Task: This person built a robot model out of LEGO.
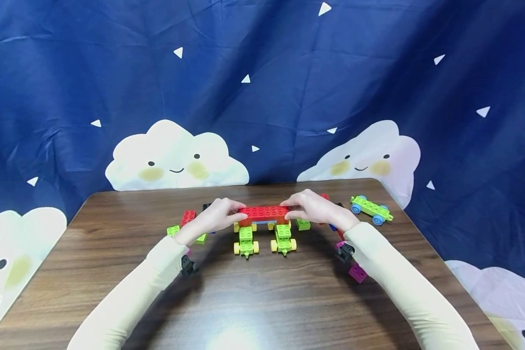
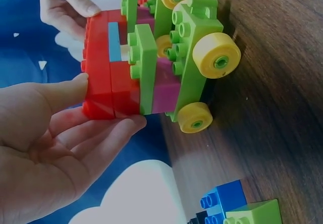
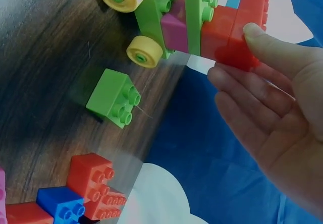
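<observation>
A toy brick vehicle stands mid-table, with a row of red bricks [image 1: 264, 212] across its top, a blue piece [image 2: 114, 41] beneath, and two green wheeled bases [image 1: 246, 241] with yellow wheels [image 2: 217, 55]. Magenta bricks [image 2: 165, 85] sit between green layers. My left hand [image 1: 218, 214] grips the left end of the red bricks, thumb on top and fingers along the far side. At the opposite end my right hand [image 1: 308, 206] grips the red bricks the same way. The vehicle's far side is hidden in the head view.
Right of the vehicle lie a green brick [image 3: 108, 98], red bricks [image 3: 91, 176] and a blue brick [image 3: 60, 204]. A green base with blue wheels [image 1: 372, 209] stands far right. Near my right forearm is a magenta brick [image 1: 357, 272]. Left are red [image 1: 188, 217] and green bricks [image 1: 172, 230].
</observation>
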A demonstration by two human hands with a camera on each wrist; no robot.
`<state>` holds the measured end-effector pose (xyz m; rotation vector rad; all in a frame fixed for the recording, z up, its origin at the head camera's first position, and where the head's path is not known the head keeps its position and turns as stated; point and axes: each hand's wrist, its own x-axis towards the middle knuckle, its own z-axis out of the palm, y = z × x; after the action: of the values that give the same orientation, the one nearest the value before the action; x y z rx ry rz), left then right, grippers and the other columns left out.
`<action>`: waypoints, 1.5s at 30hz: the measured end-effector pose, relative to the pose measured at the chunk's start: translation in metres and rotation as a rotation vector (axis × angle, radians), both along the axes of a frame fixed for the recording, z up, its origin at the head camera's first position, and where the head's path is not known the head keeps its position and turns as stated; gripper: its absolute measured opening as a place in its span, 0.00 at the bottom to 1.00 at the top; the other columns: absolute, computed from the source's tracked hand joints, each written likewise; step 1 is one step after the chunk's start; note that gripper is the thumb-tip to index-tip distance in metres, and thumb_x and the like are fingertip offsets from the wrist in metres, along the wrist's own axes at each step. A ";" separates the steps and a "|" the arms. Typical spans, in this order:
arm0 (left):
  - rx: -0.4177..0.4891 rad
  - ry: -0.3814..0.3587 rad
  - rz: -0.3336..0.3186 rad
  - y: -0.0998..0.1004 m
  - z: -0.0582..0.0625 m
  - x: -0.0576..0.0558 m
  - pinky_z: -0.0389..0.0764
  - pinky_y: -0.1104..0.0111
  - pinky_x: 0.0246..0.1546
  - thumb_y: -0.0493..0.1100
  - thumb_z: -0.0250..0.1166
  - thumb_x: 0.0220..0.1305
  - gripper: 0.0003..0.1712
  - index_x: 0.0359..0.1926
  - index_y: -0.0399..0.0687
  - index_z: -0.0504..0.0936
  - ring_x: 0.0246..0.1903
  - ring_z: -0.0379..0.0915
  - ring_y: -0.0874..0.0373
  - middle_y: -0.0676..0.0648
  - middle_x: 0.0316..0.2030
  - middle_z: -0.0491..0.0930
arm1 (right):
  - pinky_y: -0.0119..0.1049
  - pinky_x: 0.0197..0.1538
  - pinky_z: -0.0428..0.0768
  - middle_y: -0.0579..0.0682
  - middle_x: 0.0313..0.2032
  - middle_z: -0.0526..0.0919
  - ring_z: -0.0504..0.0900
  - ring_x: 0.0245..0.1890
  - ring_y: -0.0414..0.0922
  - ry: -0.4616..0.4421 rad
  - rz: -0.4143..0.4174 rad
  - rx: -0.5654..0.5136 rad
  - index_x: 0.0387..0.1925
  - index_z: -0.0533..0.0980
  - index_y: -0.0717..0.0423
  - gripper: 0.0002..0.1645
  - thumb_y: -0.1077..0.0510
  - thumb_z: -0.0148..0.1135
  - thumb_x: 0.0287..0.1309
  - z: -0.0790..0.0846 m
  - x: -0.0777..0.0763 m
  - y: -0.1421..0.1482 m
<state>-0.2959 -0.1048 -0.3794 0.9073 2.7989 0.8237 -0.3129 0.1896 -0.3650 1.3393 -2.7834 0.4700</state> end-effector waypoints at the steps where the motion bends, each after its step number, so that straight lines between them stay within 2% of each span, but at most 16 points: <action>1: -0.002 0.004 -0.002 0.001 0.000 0.000 0.84 0.59 0.49 0.46 0.64 0.68 0.22 0.56 0.35 0.81 0.37 0.82 0.57 0.40 0.48 0.87 | 0.45 0.51 0.84 0.58 0.46 0.88 0.87 0.45 0.49 0.006 -0.003 0.004 0.53 0.81 0.64 0.24 0.54 0.70 0.57 0.001 0.000 0.000; 3: -0.004 0.004 0.000 0.001 0.000 -0.002 0.83 0.58 0.50 0.46 0.64 0.68 0.22 0.57 0.35 0.80 0.38 0.82 0.56 0.39 0.48 0.86 | 0.45 0.51 0.84 0.58 0.46 0.88 0.87 0.44 0.49 0.010 -0.014 0.011 0.53 0.81 0.64 0.24 0.54 0.70 0.57 0.002 0.001 0.000; 6: -0.005 -0.014 0.001 0.001 -0.002 -0.004 0.82 0.56 0.56 0.47 0.63 0.69 0.24 0.59 0.35 0.79 0.48 0.83 0.51 0.38 0.52 0.84 | 0.46 0.52 0.84 0.58 0.46 0.88 0.87 0.45 0.49 0.014 -0.024 0.020 0.53 0.81 0.64 0.23 0.55 0.69 0.58 0.003 0.003 0.000; 9: 0.013 -0.042 -0.014 -0.003 -0.005 -0.004 0.78 0.53 0.61 0.46 0.62 0.70 0.27 0.62 0.32 0.76 0.58 0.79 0.46 0.36 0.58 0.81 | 0.46 0.52 0.83 0.58 0.47 0.88 0.86 0.46 0.50 0.010 -0.025 0.013 0.52 0.81 0.64 0.22 0.55 0.68 0.59 0.002 0.004 -0.001; 12: 0.055 -0.073 -0.033 -0.006 -0.007 -0.004 0.75 0.51 0.64 0.44 0.61 0.70 0.26 0.62 0.30 0.73 0.62 0.75 0.42 0.33 0.59 0.78 | 0.46 0.53 0.83 0.58 0.47 0.88 0.86 0.48 0.50 0.010 -0.027 0.001 0.52 0.81 0.64 0.22 0.56 0.68 0.60 0.000 0.005 -0.002; 17: 0.106 -0.089 -0.046 -0.012 -0.009 -0.005 0.77 0.51 0.61 0.43 0.62 0.69 0.18 0.54 0.35 0.74 0.59 0.77 0.42 0.35 0.54 0.82 | 0.46 0.53 0.83 0.57 0.48 0.88 0.86 0.48 0.50 0.013 -0.033 0.002 0.53 0.81 0.63 0.22 0.55 0.67 0.61 -0.002 0.006 -0.001; 25: 0.168 -0.070 0.039 -0.015 -0.009 -0.008 0.81 0.55 0.57 0.45 0.70 0.62 0.19 0.50 0.38 0.84 0.49 0.85 0.48 0.41 0.45 0.88 | 0.47 0.57 0.81 0.57 0.50 0.86 0.84 0.51 0.51 -0.015 -0.042 0.009 0.56 0.79 0.63 0.24 0.55 0.67 0.62 -0.002 0.005 -0.004; 29: 0.168 -0.047 0.045 -0.013 -0.008 -0.008 0.82 0.56 0.55 0.45 0.70 0.61 0.20 0.50 0.37 0.85 0.48 0.85 0.49 0.40 0.44 0.88 | 0.47 0.58 0.81 0.56 0.50 0.85 0.83 0.51 0.49 -0.022 -0.039 -0.023 0.56 0.79 0.63 0.24 0.55 0.67 0.61 0.000 0.006 -0.010; 36: 0.165 -0.042 0.054 -0.009 -0.007 -0.006 0.83 0.57 0.54 0.44 0.70 0.61 0.20 0.50 0.36 0.84 0.48 0.85 0.49 0.40 0.44 0.88 | 0.43 0.52 0.83 0.53 0.44 0.88 0.84 0.44 0.46 0.009 -0.024 -0.037 0.50 0.83 0.59 0.19 0.56 0.70 0.58 0.001 0.003 -0.017; 45: 0.164 -0.032 0.050 -0.011 -0.007 -0.004 0.83 0.57 0.54 0.43 0.70 0.62 0.20 0.50 0.35 0.84 0.48 0.85 0.49 0.39 0.44 0.88 | 0.44 0.52 0.83 0.54 0.44 0.88 0.85 0.44 0.47 -0.013 -0.027 -0.055 0.50 0.83 0.60 0.19 0.57 0.71 0.57 0.003 0.002 -0.021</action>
<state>-0.3000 -0.1159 -0.3861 0.8407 2.7698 1.0780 -0.3104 0.1691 -0.3621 1.2915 -2.7735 0.5514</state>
